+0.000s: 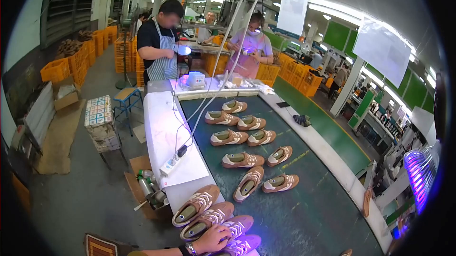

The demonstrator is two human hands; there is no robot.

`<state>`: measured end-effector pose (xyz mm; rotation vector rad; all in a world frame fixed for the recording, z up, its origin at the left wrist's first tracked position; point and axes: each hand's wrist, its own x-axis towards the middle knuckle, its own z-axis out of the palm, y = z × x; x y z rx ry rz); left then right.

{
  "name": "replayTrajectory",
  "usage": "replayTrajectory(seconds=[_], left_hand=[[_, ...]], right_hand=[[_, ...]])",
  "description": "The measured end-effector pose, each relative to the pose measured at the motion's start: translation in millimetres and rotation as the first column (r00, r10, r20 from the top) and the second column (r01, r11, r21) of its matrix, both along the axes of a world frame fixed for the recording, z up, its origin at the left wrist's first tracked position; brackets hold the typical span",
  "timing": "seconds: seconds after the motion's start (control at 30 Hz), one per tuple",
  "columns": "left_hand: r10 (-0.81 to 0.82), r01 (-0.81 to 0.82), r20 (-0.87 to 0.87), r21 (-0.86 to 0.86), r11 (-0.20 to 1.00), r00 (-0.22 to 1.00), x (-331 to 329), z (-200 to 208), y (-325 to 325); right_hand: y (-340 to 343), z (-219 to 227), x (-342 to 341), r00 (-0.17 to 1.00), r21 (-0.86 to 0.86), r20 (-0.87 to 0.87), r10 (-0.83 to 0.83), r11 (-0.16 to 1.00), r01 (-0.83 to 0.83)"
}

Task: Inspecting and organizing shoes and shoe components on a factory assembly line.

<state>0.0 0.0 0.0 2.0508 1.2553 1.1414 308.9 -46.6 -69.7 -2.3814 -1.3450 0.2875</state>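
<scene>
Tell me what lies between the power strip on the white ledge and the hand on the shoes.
In the head view, two brown shoes lie between the power strip and the left hand, which rests on a third.

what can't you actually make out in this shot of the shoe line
- Right hand: not in the head view at all, so what it does cannot be told.
- Left hand: rests on the nearest brown shoe; the lower edge cuts off the forearm, and its fingers hide part of the shoe.
- Violet-lit shoe: cut by the lower edge, colour washed out.
- Co-workers' handheld lights: glare hides what they inspect.
- Purple lamp: warped at the fisheye rim.
</scene>
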Motion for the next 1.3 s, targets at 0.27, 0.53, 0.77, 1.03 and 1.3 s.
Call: replayTrajectory(seconds=[0.27,0.53,0.77,1.03,1.3], left_hand=[[0.021,-0.02,0.039,-0.03,0.999,0.999,4.1,20.4,3.6],[0.005,-0.005,-0.007,0.009,1.0,1.0,2.7,12.6,-2.6],[0.046,-0.046,0.033,-0.005,0.999,0.998,11.2,21.4,-16.1],[0.039,-0.039,0.063,-0.013,0.999,0.997,13.8,18.0,-17.2],[0.029,-0.029,0.044,-0.002,1.0,0.999,16.2,15.5,-17.5]], right_hand=[[2.5,4.9,7.1,0.999,-0.002,-0.033,-0.006,1.0,0.006],[-3.5,6.9,1.2,0.999,-0.054,-0.02,-0.042,0.998,0.041],[-14.0,8.9,2.2,0.998,-0.015,-0.03,-0.063,0.998,0.062],[-9.9,-17.0,20.0,0.998,0.054,-0.049,-0.044,0.997,0.046],[-12.8,-10.1,19.5,1.0,0.044,-0.012,-0.016,0.999,0.016]])
